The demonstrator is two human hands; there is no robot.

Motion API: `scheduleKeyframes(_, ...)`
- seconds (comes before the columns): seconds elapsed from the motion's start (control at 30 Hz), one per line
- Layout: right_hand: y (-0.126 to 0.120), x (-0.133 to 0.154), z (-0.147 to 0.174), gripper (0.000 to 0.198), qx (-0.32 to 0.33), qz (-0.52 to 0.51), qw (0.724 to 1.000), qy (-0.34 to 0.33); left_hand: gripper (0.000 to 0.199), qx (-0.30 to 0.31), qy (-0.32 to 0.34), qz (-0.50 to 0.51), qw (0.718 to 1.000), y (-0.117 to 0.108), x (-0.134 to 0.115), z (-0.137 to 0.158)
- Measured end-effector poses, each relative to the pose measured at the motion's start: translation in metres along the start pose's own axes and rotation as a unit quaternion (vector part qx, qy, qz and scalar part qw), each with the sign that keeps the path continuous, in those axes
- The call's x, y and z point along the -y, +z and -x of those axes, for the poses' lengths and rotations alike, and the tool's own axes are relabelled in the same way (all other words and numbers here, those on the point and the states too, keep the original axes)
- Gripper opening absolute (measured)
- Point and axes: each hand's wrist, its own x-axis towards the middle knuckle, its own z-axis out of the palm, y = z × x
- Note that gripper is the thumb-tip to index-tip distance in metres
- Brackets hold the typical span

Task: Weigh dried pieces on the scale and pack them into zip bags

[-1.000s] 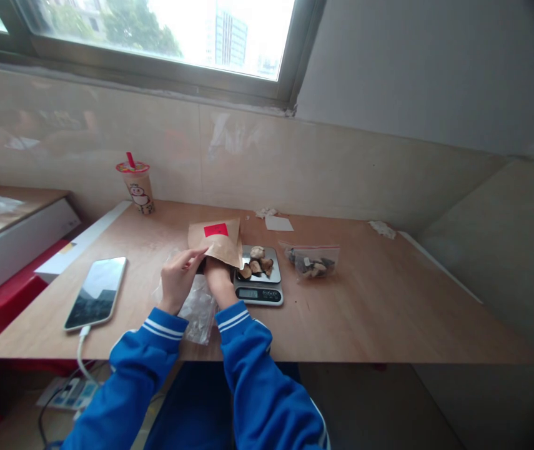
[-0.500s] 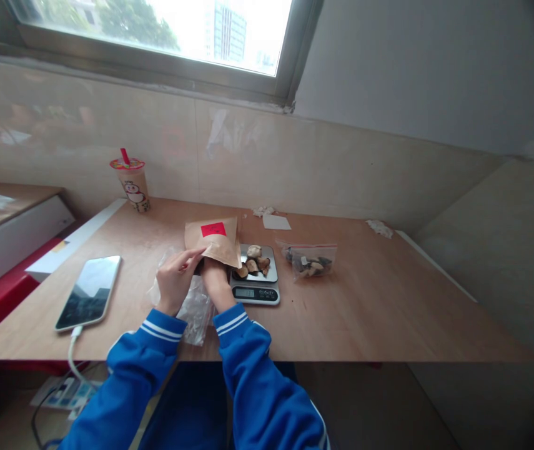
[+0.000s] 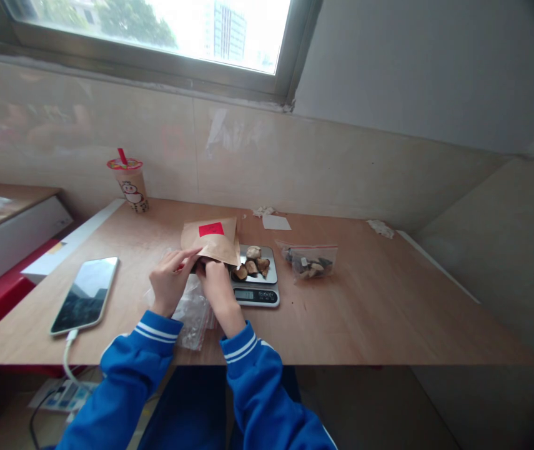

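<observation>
On the silver-topped scale [image 3: 267, 295], dried brown chunks [image 3: 251, 267] already lie. The left hand [image 3: 170, 279] pinches the unclosed brown paper pouch [image 3: 212, 241]; the right hand [image 3: 217, 286] hides its grip.

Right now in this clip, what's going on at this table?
A person's left hand holds the near edge of a brown paper bag, while the right hand is at its mouth, fingertips hidden. Just right of the bag, a scale bears several brownish pieces; its reading is too blurred to tell. Clear plastic bags lie below the hands, and a filled zip bag lies right of the scale.
</observation>
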Motion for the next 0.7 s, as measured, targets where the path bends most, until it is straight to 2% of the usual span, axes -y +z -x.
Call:
scheduleKeyframes(0.07,-0.008,0.007,0.006,0.019,0.0,0.023,1.0,0.009,0.025,0.005,0.012,0.002,1.0,-0.001,0.001,-0.001)
scheduleKeyframes(0.17,-0.017,0.013,0.017,0.02,-0.049,0.013,0.999,-0.006,0.024,0.015,0.037,0.006,0.999,-0.001,0.002,-0.002)
scheduleKeyframes(0.3,-0.034,0.017,0.036,0.014,-0.1,-0.089,0.99,-0.04,0.023,0.011,0.062,-0.01,0.998,0.002,0.004,-0.001)
scheduleKeyframes(0.4,-0.054,0.014,0.054,0.012,-0.131,-0.158,0.978,-0.031,0.021,-0.014,0.067,-0.023,0.997,0.009,0.007,0.0)
scheduleKeyframes(0.57,-0.087,-0.024,0.063,0.015,-0.197,-0.136,0.971,0.01,0.016,-0.074,0.084,-0.042,0.993,0.021,0.017,0.002)
scheduleKeyframes(0.7,-0.103,-0.075,0.031,0.02,-0.266,-0.113,0.956,0.05,0.014,-0.095,0.151,-0.017,0.984,0.023,0.025,0.006)
